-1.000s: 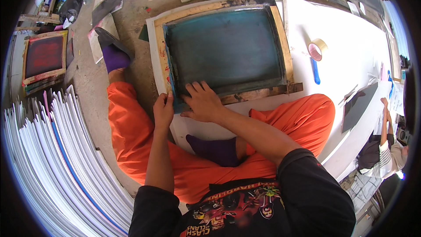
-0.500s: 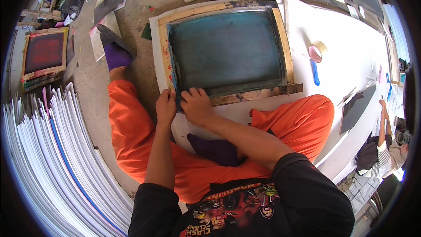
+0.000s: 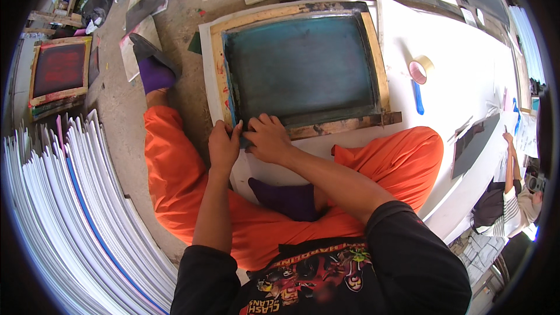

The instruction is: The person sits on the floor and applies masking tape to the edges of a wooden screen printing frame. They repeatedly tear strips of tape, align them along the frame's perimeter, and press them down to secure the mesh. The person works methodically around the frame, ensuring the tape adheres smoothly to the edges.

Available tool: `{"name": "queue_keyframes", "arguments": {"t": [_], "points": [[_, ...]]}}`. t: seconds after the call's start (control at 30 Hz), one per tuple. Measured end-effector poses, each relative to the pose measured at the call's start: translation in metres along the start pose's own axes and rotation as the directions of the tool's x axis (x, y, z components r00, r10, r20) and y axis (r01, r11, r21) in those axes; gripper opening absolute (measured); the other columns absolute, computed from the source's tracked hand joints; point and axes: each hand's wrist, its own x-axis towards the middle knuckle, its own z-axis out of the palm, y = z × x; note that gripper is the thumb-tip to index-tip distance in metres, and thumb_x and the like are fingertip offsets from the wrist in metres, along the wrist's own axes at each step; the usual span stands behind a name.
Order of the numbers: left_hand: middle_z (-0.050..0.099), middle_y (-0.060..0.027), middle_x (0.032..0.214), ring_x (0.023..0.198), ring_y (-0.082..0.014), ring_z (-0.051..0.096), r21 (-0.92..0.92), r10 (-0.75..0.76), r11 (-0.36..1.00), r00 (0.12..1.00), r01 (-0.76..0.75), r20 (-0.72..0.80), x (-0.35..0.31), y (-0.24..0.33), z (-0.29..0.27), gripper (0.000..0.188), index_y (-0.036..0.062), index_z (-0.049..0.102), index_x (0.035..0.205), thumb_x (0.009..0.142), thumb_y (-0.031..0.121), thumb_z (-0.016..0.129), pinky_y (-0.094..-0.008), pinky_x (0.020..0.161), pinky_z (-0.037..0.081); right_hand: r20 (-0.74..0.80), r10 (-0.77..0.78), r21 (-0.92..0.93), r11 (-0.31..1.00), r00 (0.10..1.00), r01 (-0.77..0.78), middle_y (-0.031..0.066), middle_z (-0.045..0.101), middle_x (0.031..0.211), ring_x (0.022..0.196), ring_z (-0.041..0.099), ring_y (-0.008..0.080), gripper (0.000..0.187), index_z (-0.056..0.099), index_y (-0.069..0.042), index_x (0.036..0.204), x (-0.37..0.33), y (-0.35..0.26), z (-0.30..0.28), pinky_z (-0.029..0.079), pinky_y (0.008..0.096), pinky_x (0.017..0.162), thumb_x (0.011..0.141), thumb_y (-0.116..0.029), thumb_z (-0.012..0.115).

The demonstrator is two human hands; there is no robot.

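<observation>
A silk-screen frame (image 3: pixel 379 64) with wooden sides and dark teal mesh lies flat in front of my crossed legs. My left hand (image 3: pixel 224 146) is closed at its near left corner, thumb raised against the bent fingers. Close beside it, my right hand (image 3: pixel 269 139) has curled fingers over the frame's near edge. A small blue-grey piece (image 3: pixel 245 142) shows between the two hands; its kind and most of it are hidden. A blue strip (image 3: pixel 229 96) runs along the mesh's left border.
A tape roll (image 3: pixel 421 70) and a blue-handled tool (image 3: pixel 419 98) lie on the white sheet (image 3: pixel 461 41) to the right. White boards (image 3: pixel 87 210) stand stacked at left. Another frame with red mesh (image 3: pixel 60 69) is at far left. Another person (image 3: pixel 501 207) works at far right.
My right hand has shifted slightly right, and my left thumb now stands raised. More of the blue-grey piece shows between the hands. The frame looks almost unmoved.
</observation>
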Motion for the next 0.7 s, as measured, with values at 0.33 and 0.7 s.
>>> {"name": "queue_keyframes", "arguments": {"t": [0.33,0.7], "points": [[0.07,-0.026,0.092,0.092,-0.0482,0.071,0.22,-0.077,0.974,0.987,0.045,0.138,0.006,0.026,-0.02,0.052,0.0046,0.045,0.111,0.09,0.036,0.08,-0.0536,0.076,0.057,0.094,-0.013,-0.17,0.985,0.996,0.029,0.0043,0.067,0.107,0.114,0.054,0.0263,0.043,0.079,-0.009,0.102,-0.005,0.015,-0.017,0.042,0.0401,0.097,0.079,-0.045,0.083],[0.055,-0.0167,0.145,0.141,-0.0402,0.046,0.335,0.41,0.805,0.868,-0.489,0.281,0.003,0.031,-0.052,0.047,0.0149,0.067,0.118,0.081,0.039,0.083,-0.0588,0.112,0.041,0.097,0.001,-0.168,0.986,0.995,0.016,0.0081,0.067,0.117,0.118,0.055,0.0277,0.049,0.078,-0.009,0.109,-0.015,0.021,-0.018,0.044,0.0414,0.097,0.076,-0.044,0.086]]}}
